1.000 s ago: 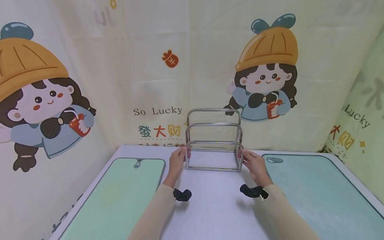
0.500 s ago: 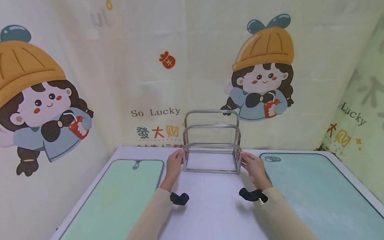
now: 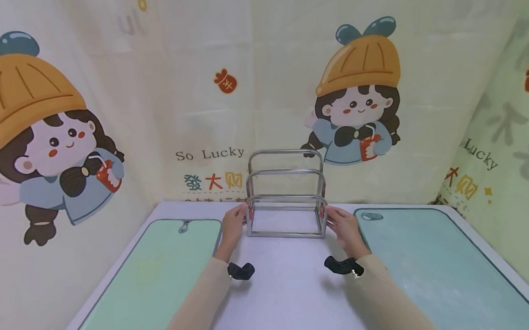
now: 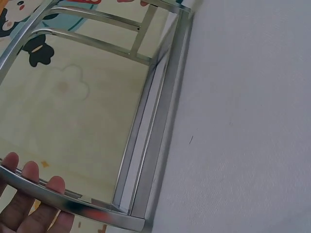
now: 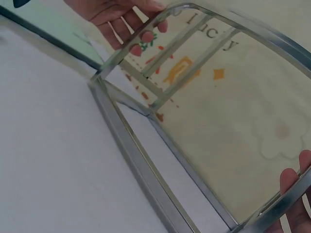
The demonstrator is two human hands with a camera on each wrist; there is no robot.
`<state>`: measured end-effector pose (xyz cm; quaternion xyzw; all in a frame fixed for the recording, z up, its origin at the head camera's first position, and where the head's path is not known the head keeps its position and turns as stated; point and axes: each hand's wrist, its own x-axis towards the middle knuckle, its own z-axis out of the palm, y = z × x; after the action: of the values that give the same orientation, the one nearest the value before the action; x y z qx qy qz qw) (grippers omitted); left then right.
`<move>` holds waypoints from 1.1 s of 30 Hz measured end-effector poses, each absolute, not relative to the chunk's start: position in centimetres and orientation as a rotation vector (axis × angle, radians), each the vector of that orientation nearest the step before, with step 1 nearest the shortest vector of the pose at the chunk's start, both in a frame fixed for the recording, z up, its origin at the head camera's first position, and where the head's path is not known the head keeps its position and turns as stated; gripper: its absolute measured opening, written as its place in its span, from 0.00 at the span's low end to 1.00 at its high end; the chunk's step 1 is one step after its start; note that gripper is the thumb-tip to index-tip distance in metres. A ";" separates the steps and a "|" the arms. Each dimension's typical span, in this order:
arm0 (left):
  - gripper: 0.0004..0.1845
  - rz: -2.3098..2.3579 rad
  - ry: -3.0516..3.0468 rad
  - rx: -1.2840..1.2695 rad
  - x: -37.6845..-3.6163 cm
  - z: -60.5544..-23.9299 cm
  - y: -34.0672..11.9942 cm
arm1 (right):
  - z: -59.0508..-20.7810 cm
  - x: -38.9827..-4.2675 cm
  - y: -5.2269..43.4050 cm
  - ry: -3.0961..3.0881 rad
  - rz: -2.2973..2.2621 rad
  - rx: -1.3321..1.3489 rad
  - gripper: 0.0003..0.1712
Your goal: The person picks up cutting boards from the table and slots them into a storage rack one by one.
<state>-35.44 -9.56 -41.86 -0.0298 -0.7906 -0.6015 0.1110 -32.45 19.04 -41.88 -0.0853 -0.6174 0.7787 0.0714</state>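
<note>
A cartoon-printed cloth [image 3: 259, 84] hung behind a white table [image 3: 290, 289], with girls in orange hats and the words "So Lucky" on it. From the head view, a steel rack [image 3: 286, 194] of three arched hoops stood upright near the far edge of the table, midway between two pale green cutting boards, the left board [image 3: 149, 283] and the right board [image 3: 439, 265]. The left hand [image 3: 234, 226] gripped the nearest hoop at its left corner and the right hand [image 3: 343, 226] gripped it at its right corner, so the hands were apart with the rack between them. Both sleeves were beige, and a black strap sat at each wrist.

From the left wrist view, the fingers [image 4: 30, 171] curled over the hoop's flat bar, fingertips showing above it, while the rack's base rails [image 4: 155, 145] lay on the table.

From the right wrist view, the right hand's fingertips [image 5: 291, 180] hooked over the near corner of the hoop; the left hand [image 5: 121, 14] held the opposite corner, pink nails visible.
</note>
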 end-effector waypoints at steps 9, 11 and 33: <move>0.19 -1.848 -2.290 -0.073 -35.2 -41.5 -11.6 | -41.5 -32.4 17.3 -1.755 2.429 -0.147 0.08; 0.18 -1.854 -2.270 -0.068 -35.1 -41.6 -11.8 | -41.5 -32.4 17.1 -1.764 2.433 -0.149 0.07; 0.20 -1.852 -2.252 -0.138 -33.0 -42.0 -11.6 | -42.2 -31.1 17.7 -1.956 2.318 -0.224 0.21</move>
<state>-32.97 -11.65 -42.04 -0.0468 -0.7667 -0.6306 0.1111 -31.14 17.68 -42.21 -0.0736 -0.6424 0.7611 0.0501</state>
